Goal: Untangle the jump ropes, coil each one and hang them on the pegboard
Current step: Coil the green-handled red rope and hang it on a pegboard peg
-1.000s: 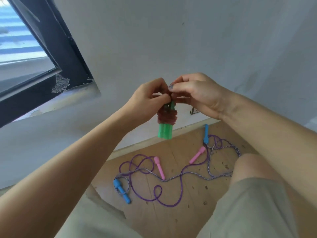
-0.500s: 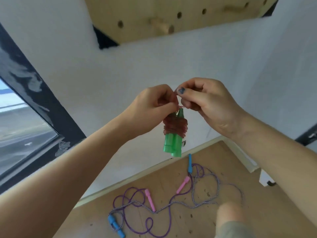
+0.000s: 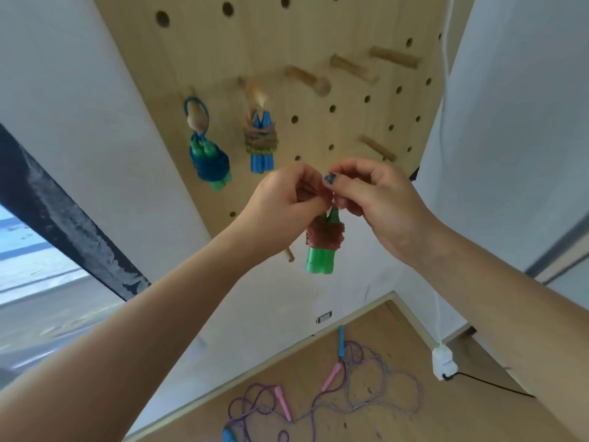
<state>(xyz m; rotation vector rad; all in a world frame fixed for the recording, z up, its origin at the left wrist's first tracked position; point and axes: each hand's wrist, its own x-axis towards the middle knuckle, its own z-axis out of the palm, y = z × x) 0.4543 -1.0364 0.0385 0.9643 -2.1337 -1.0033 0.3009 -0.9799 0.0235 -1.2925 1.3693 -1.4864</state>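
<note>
My left hand and right hand pinch the top loop of the coiled red jump rope, green handles hanging toward 6 o'clock below the pegboard. Light, limp cord, I judge; hold at the loop.

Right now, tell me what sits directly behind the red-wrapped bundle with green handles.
Behind the red-wrapped bundle is the pegboard's lower edge, a short wooden peg and white wall. Both hands hide the bundle's top loop.
</note>
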